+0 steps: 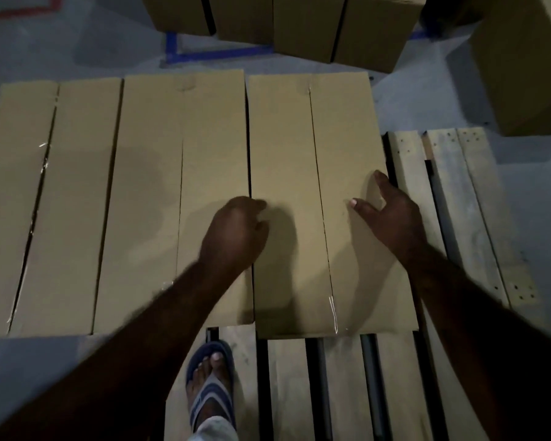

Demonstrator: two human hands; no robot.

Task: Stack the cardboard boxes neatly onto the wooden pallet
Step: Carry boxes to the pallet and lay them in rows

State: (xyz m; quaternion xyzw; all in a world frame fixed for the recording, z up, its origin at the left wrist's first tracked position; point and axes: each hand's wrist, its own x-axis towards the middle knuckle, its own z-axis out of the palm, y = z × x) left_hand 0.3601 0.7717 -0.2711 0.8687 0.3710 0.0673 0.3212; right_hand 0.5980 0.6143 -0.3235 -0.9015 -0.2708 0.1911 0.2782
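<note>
The rightmost cardboard box point(283, 138) lies flat on the wooden pallet point(458, 218), a long plain brown carton with matte, smooth flaps. A thin seam runs the length of its top, and a strip of clear tape glints at the near end. Its left side touches the middle box point(185, 154) of the same shape. Beyond that lies a third box point(45, 186), whose seam shows torn, shiny tape. The three lie side by side in one row, long sides together.

The right hand point(392, 214) is released. Its fingers are spread along the right top edge of the rightmost box, with the thumb lying on the flap. The left hand point(236, 230) sits over the line where the rightmost and middle boxes meet, its fingers curled under. It is blurred, and I cannot tell whether they catch an edge or hold nothing.

The pallet is made of rough, pale grey slats with dark gaps between them and small nail holes at the ends. It shows bare to the right of the row and in front of it. A foot in a blue and grey striped sandal point(210, 386) stands on a near slat.

On the grey floor point(427, 100) beyond, more brown boxes point(299, 23) stand upright in a close row. A larger box point(528, 68) sits at the far right. Blue tape point(217, 54) marks a corner by the row, and red tape point(23, 11) shows at the far left.
</note>
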